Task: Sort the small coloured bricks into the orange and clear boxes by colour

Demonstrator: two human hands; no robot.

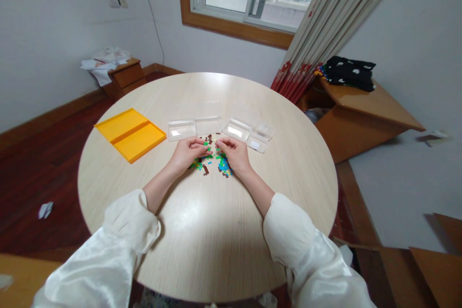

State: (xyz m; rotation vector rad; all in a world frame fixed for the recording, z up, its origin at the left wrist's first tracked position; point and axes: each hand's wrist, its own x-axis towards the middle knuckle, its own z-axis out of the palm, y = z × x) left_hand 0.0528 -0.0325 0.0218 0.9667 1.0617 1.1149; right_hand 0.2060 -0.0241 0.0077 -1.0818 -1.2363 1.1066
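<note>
Over a pile of tiny coloured building bricks point(224, 165), my two hands face each other near the table's middle. Thumb and fingers of my left hand point(190, 151) are pinched together above green and brown bricks. Green shows at its fingertips, but whether that piece is held or lies behind them I cannot tell. My right hand point(234, 154) is closed in a pinch too, above blue and green bricks, and what its fingertips hold is too small to make out. Brown bricks point(206, 170) lie between the hands, with more just beyond the fingertips.
Clear plastic boxes point(182, 130) stand open just behind the bricks, with another clear box point(238, 130) to the right. An open orange case point(139, 140) lies on the left of the round table point(209, 231). Wooden cabinets stand beyond on both sides.
</note>
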